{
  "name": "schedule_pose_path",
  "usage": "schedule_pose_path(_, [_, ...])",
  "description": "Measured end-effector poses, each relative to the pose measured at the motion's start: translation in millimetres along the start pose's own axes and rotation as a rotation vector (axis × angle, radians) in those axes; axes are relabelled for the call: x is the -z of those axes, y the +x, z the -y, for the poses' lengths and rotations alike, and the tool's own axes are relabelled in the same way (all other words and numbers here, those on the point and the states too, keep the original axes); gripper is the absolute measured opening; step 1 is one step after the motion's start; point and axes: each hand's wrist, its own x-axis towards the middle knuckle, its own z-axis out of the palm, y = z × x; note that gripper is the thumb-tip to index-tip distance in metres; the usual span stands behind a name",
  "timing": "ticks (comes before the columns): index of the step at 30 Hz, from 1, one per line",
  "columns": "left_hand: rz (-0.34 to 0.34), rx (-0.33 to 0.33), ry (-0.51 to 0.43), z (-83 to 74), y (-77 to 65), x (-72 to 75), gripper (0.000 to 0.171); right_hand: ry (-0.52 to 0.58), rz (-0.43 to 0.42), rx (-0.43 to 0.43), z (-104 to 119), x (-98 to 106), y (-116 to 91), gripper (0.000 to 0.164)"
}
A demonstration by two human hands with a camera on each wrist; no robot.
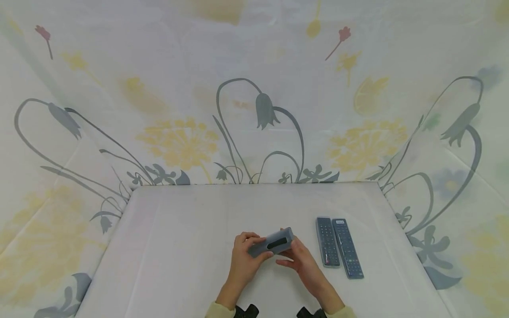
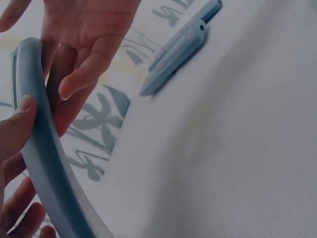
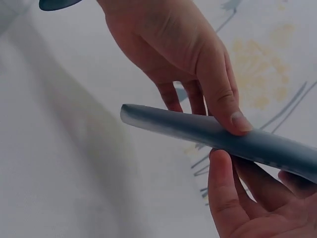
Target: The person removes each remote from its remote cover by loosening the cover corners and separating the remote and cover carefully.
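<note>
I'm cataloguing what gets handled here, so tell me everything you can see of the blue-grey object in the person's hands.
The blue-grey object is long and narrow, smooth with rounded edges and a paler side, perhaps plastic or rubber. One face has a dark oblong patch; whether it is an opening is unclear. It is held above the white tabletop, slanting, its right end farther from the person. The left hand grips one end between thumb and fingers; the right hand touches the other.

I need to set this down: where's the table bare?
Left of the left hand, the table is bare to the patterned cloth; likewise beyond both hands. Crowded right of the right hand: inner remote and outer remote lie side by side.
</note>
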Motion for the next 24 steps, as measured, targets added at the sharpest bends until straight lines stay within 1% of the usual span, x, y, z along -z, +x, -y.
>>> schedule_pose_path(2, [-0.013,0.003,-0.012,-0.2,-0.2,-0.6,0.040,-0.012,-0.015,-0.011,-0.1,-1.2,0.9,0.061])
schedule_pose_path(5, [-0.015,0.005,-0.034,-1.1,-0.2,-1.0,0.041,-0.036,-0.055,-0.017,-1.2,-3.3,2.5,0.060])
schedule_pose_path(10, [0.007,0.071,-0.087,-4.2,-0.2,-0.9,0.041,-0.094,-0.128,0.001,-2.9,-7.9,4.5,0.056])
schedule_pose_path(13, [0.007,0.103,-0.101,-4.9,-0.4,-1.1,0.041,-0.180,-0.149,0.041,-2.5,-11.4,5.6,0.051])
schedule_pose_path(18, [-0.015,0.118,-0.102,-4.4,-0.9,-2.4,0.043,-0.359,-0.187,0.117,-0.7,-17.3,7.4,0.041])
schedule_pose_path(24, [-0.022,0.151,-0.111,-5.1,-0.8,-4.3,0.048,-0.474,-0.261,0.169,-2.1,-20.8,12.1,0.032])
